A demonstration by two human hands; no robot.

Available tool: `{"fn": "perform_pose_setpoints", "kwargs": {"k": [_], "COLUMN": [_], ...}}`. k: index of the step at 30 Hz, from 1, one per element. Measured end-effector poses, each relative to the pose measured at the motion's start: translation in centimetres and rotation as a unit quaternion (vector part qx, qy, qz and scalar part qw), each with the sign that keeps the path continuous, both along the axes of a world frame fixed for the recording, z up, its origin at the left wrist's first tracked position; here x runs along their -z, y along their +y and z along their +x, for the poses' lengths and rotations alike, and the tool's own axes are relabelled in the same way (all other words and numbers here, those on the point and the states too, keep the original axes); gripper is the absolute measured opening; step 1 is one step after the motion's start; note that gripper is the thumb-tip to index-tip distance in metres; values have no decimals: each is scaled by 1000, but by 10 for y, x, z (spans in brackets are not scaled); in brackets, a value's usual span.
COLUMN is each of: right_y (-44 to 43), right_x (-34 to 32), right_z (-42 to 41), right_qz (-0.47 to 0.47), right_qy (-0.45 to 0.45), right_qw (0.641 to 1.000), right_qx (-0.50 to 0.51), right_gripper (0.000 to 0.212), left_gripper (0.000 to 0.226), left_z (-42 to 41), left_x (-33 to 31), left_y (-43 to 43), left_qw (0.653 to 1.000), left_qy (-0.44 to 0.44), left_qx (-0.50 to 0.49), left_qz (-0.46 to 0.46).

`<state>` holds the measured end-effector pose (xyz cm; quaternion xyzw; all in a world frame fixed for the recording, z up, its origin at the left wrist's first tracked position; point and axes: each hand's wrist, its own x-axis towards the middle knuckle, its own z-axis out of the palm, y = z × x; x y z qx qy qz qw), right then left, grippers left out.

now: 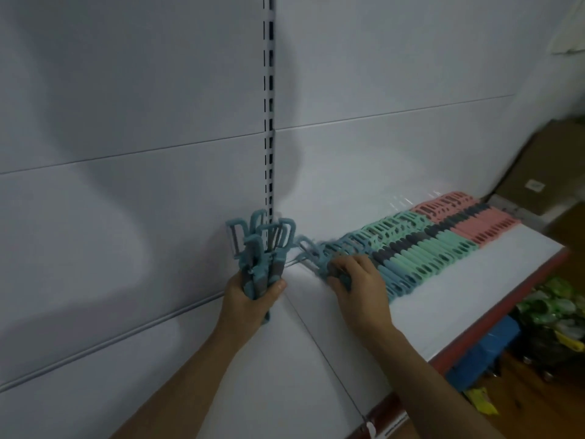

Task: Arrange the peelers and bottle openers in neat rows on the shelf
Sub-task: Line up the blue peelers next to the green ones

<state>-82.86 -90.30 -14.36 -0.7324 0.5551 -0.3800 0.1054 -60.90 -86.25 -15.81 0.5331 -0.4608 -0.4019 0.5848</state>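
Observation:
My left hand [250, 296] grips a bunch of blue peelers [262, 245] by their handles, heads pointing up against the white back panel. My right hand [357, 280] rests on the left end of the row of peelers and openers [421, 248] lying on the white shelf [443, 312], fingers closed around a blue peeler [319, 261] at the row's end. The row runs rightward from blue through green to pink pieces [468, 217], packed side by side with dark grips along the middle.
A slotted upright [269, 122] runs up the back panel just behind the left hand. The shelf's red front edge [493, 324] borders the right side. Below it lie blue and green packaged goods [554, 315]. Cardboard boxes [538, 172] stand at far right.

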Motion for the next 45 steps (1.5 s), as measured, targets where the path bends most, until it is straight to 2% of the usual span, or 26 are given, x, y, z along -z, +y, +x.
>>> {"fn": "perform_pose_setpoints", "kwargs": {"k": [3,9,14,18,23,25,28,30,32,34,35,36,38,40,42,45], "right_y": [5,10,10,6,9,15,24,29,32,36,36,34,30,27,28,31], "right_x": [2,8,10,11,6,-3,-20,-23,-24,-25,-26,-26,-23,-19,-15,-8], "right_z": [2,10,13,12,16,26,54,69,74,72,68,63,51,40,32,27], "right_qz": [5,-6,-24,-3,2,-2,62,77,89,100,100,91,46,23,12,-20], "right_qy": [71,138,158,153,134,73,-80,-111,-210,-339,-361,-340,-188,-43,-2,43], "right_qw": [997,990,987,988,990,997,990,986,972,935,927,936,980,996,998,997], "right_qx": [-2,17,33,39,44,9,-102,-95,-62,-36,-18,5,48,69,63,59], "right_gripper": [22,8,8,10,19,29,32,20,6,13,14,13,13,29,40,30], "left_gripper": [20,21,31,20,20,23,31,31,25,19,19,19,22,26,25,21], "left_z": [1,-4,-4,-1,-1,-3,-1,0,-1,-3,-4,-5,-5,-6,-6,-4], "left_x": [2,6,9,9,8,6,2,2,4,6,5,5,5,6,7,7], "left_y": [-5,-8,-9,-9,-8,-6,-5,-4,-5,-7,-7,-8,-9,-8,-7,-8], "left_qw": [999,998,997,997,997,996,993,992,995,997,997,997,997,997,996,995], "left_qy": [37,61,64,65,58,62,68,58,42,43,55,63,53,39,45,53], "left_qx": [-11,-12,23,31,43,54,93,106,83,53,42,31,15,23,31,34], "left_qz": [5,-6,-30,-16,-12,-18,-32,-39,-45,-46,-45,-45,-52,-63,-70,-75]}}
